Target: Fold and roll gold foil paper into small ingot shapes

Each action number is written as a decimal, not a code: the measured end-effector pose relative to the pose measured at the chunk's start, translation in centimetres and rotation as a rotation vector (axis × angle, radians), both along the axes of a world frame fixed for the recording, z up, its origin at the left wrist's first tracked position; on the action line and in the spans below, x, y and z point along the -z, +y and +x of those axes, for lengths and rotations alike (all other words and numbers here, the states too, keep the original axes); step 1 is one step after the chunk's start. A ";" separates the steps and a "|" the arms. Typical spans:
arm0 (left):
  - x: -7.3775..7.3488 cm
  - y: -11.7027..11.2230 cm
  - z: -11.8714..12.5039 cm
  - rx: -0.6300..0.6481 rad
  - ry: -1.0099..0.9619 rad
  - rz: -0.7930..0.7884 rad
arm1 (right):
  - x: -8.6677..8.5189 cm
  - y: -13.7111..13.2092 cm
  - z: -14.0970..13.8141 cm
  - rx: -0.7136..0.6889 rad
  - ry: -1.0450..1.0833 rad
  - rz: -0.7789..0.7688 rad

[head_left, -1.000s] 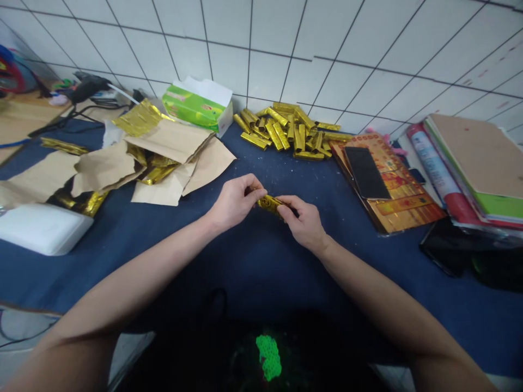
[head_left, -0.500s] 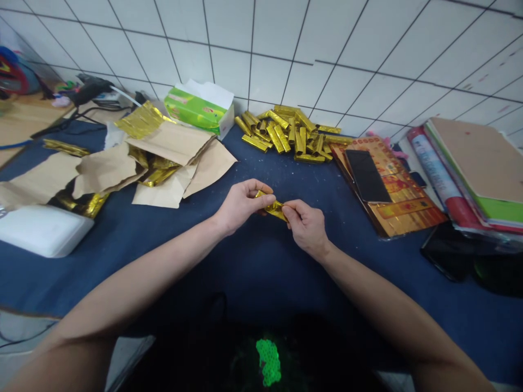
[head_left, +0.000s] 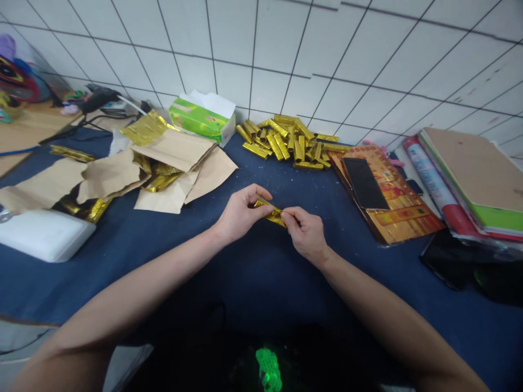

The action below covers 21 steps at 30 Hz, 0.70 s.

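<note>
Between my two hands is a small strip of gold foil paper (head_left: 276, 216), partly folded and slanting down to the right. My left hand (head_left: 243, 212) pinches its left end between thumb and fingers. At the other end, the thumb and forefinger of my right hand (head_left: 305, 231) grip it. My fingers cover both ends of the strip. Beyond my hands, by the wall, lies a heap of folded gold paper pieces (head_left: 281, 141), many shaped like small flat tubes.
Torn brown paper (head_left: 175, 147) with gold sheets lies left, near a white case (head_left: 49, 234) and a green tissue box (head_left: 202, 117). To the right, a black phone (head_left: 365, 182) rests on orange-gold packets (head_left: 402, 212), beside stacked folders (head_left: 474, 169). A tiled wall (head_left: 229, 32) bounds the back.
The view has tilted up slightly, so things sit a little lower. My left fingers have lifted slightly off the strip's upper edge; both hands keep hold of it.
</note>
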State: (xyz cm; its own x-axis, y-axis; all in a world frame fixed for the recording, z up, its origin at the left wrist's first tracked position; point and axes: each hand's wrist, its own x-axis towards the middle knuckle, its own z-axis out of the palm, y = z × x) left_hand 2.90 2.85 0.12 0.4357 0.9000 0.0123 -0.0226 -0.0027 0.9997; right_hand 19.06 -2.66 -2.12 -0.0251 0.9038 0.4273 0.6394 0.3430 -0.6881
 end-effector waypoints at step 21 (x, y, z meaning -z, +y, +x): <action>-0.5 0.8 -0.4 -0.029 0.042 -0.019 | 0.3 0.1 0.2 0.030 -0.010 -0.003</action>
State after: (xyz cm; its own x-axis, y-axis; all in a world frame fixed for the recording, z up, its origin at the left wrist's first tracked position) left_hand 2.50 3.70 0.63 0.4093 0.9121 -0.0228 0.0194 0.0163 0.9997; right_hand 19.29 -2.56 -2.43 -0.0026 0.9054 0.4246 0.6562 0.3219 -0.6824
